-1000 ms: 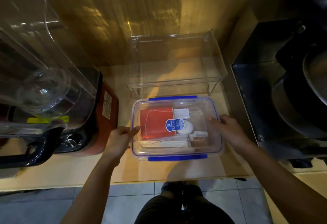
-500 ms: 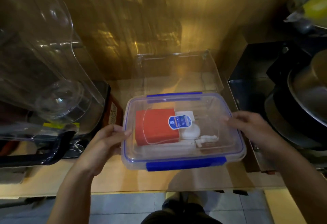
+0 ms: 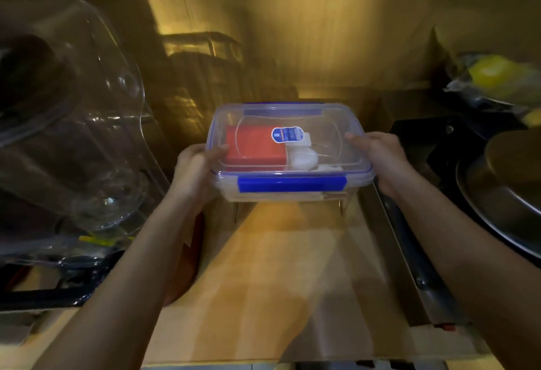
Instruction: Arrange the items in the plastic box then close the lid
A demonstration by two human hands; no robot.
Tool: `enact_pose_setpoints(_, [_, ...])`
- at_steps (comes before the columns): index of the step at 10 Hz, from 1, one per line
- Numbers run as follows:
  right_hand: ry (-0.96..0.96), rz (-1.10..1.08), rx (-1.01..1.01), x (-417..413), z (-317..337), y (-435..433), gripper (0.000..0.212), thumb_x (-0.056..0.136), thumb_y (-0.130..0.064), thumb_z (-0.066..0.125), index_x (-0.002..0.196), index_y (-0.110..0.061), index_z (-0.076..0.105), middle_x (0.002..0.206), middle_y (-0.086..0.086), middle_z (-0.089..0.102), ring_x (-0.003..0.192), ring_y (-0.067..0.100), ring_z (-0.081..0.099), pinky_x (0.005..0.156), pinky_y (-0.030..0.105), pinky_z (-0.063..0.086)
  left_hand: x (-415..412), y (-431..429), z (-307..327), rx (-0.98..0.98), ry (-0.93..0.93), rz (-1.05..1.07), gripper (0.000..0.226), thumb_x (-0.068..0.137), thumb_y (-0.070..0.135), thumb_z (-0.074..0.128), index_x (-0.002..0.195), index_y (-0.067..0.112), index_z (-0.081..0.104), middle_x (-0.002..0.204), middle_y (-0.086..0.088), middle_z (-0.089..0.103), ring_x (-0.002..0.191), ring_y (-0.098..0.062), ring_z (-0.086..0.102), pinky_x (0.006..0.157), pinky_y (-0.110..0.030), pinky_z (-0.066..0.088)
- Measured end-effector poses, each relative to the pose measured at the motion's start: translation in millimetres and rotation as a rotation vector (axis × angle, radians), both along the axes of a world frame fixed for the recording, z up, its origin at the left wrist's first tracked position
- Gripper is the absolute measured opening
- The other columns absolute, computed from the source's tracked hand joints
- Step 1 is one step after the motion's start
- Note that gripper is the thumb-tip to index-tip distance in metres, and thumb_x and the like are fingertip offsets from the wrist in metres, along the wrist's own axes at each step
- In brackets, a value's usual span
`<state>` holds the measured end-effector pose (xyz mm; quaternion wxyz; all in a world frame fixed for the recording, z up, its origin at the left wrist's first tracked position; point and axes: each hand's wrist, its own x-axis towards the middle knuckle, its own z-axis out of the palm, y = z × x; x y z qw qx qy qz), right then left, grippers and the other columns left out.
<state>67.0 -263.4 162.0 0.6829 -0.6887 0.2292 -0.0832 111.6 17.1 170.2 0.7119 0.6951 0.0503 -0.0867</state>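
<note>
Clear rectangular plastic box with blue-clipped lid (image 3: 288,150), long axis left-right, held off the wooden counter (image 3: 278,282) between left hand (image 3: 194,173) and right hand (image 3: 380,159), each gripping one short end, equally near.

I cannot confirm whether the plastic box (image 3: 288,153) rests on anything; its underside is hidden. White items (image 3: 304,159) inside are blurred through the lid. The yellow object (image 3: 494,75) at right is smeared, and the pan (image 3: 515,194) is cropped.

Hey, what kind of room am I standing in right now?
Most likely a home kitchen: a blender jug on the left, metal pans on the right, and a wooden counter below.
</note>
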Motion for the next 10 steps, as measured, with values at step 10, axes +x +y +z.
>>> enact_pose_setpoints(10, [0.019,0.258,-1.114,72.0,18.5,4.3,0.069,0.085,-0.054,0.051,0.143,-0.025,0.028,0.153,0.005,0.029,0.138,0.026,0.031,0.110,0.051,0.021,57.0,-34.8,-5.4,1.130,-0.513,-0.007,0.068,0.085,0.062,0.042,0.137,0.018,0.038,0.138,-0.011,0.047,0.127,-0.029,0.043,0.106,-0.044,0.033])
